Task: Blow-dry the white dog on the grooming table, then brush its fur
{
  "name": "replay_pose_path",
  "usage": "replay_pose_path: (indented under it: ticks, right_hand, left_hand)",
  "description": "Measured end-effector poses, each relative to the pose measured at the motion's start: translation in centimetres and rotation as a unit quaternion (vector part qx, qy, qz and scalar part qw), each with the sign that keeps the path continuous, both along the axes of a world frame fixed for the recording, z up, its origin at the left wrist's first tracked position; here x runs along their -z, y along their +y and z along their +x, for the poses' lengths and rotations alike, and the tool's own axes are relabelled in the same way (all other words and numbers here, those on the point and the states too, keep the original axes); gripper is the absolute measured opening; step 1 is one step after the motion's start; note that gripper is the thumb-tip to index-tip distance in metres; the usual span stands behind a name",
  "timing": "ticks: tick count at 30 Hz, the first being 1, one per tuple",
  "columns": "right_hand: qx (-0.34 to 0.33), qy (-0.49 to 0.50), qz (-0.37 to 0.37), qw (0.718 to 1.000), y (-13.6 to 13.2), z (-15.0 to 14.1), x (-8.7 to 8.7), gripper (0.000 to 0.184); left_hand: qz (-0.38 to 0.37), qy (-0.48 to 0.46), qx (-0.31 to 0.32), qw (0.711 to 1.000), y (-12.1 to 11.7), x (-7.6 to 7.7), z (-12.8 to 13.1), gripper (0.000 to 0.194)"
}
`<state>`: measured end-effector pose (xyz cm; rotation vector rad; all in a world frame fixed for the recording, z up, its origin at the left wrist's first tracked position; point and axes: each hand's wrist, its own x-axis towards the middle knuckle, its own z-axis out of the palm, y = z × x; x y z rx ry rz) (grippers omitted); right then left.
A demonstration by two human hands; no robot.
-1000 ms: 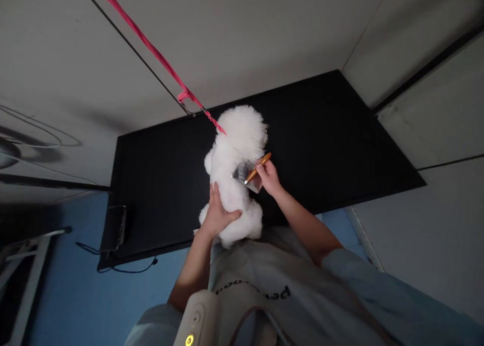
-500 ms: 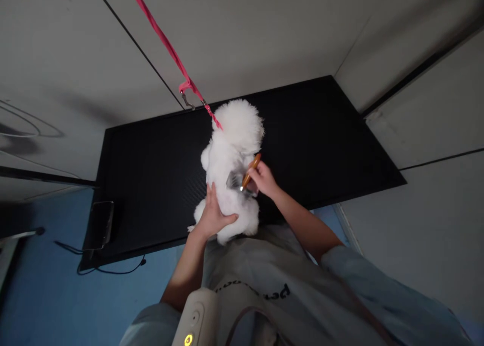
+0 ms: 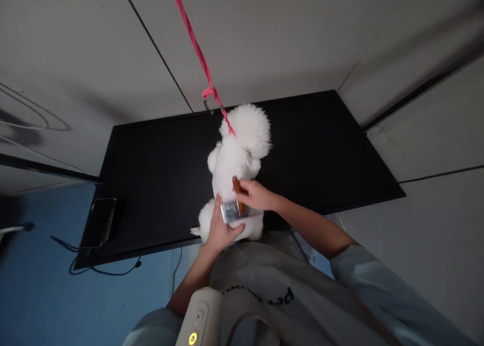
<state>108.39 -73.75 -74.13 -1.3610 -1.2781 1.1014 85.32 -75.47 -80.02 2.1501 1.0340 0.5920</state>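
A fluffy white dog [image 3: 231, 159] is on a black grooming table [image 3: 162, 169], its head toward the far edge and its rump near my body. My right hand [image 3: 257, 194] grips the wooden handle of a slicker brush [image 3: 231, 211], whose metal head lies over the dog's lower back. Spread across the rump, my left hand [image 3: 223, 230] has its thumb and fingers apart and rests on the fur beside the brush head. A pink leash [image 3: 196, 48] runs from above down to the dog's neck.
A phone [image 3: 100, 222] lies at the table's left end, with black cables [image 3: 113, 271] hanging below. A pale handheld device [image 3: 200, 315] with a lit yellow button is close to the camera at the bottom. A grey wall [image 3: 283, 38] stands behind the table.
My right hand has brought the brush from the dog's right side down and across to its lower back, turning it. My left hand remains on the rump. The view has shifted slightly.
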Motion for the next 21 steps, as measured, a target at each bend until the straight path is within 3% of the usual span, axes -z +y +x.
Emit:
replay_pose_path:
  ticks: [3, 4, 5, 8, 9, 12, 13, 16, 17, 21]
  right_hand:
    - [0.159, -0.049, 0.005, 0.986, 1.5, 0.5, -0.4, 0.013]
    - [0.185, -0.065, 0.011, 0.981, 2.0, 0.6, -0.6, 0.012]
    - [0.171, -0.075, 0.01, 0.982, 2.5, 0.7, -0.9, 0.011]
    - [0.042, -0.091, -0.034, 0.994, 4.0, 0.5, -2.0, 0.012]
    - [0.045, -0.107, -0.049, 0.992, 4.5, 0.4, -2.5, 0.011]
    - [0.137, -0.176, -0.039, 0.974, 5.6, -0.2, -3.9, 0.01]
    - [0.112, -0.189, -0.03, 0.975, 5.9, -0.5, -4.3, 0.011]
    - [-0.068, -0.207, -0.054, 0.974, 6.3, -1.4, -5.3, 0.013]
    - [-0.082, -0.228, -0.071, 0.968, 6.5, -1.6, -5.6, 0.013]
    - [0.092, -0.343, -0.055, 0.933, 7.2, -2.4, -6.7, 0.011]
  left_hand:
    - [0.095, 0.009, 0.021, 0.995, -0.6, 0.6, 0.0, 0.1]
    - [0.135, 0.008, 0.033, 0.99, -0.8, 0.8, 0.1, 0.091]
    - [0.176, 0.003, 0.044, 0.983, -1.1, 0.9, 0.2, 0.08]
    - [0.275, -0.002, 0.069, 0.959, -2.0, 0.8, 0.7, 0.046]
    - [0.291, 0.004, 0.074, 0.954, -2.2, 0.6, 0.9, 0.039]
    - [0.301, 0.02, 0.088, 0.949, -2.2, -0.3, 1.5, 0.032]
    - [0.301, 0.02, 0.096, 0.949, -2.0, -0.6, 1.8, 0.031]
    - [0.302, 0.017, 0.12, 0.946, -1.6, -1.0, 2.3, 0.032]
    - [0.301, 0.023, 0.125, 0.945, -1.4, -1.1, 2.5, 0.033]
    - [0.293, 0.048, 0.141, 0.944, -1.3, -0.9, 2.9, 0.039]
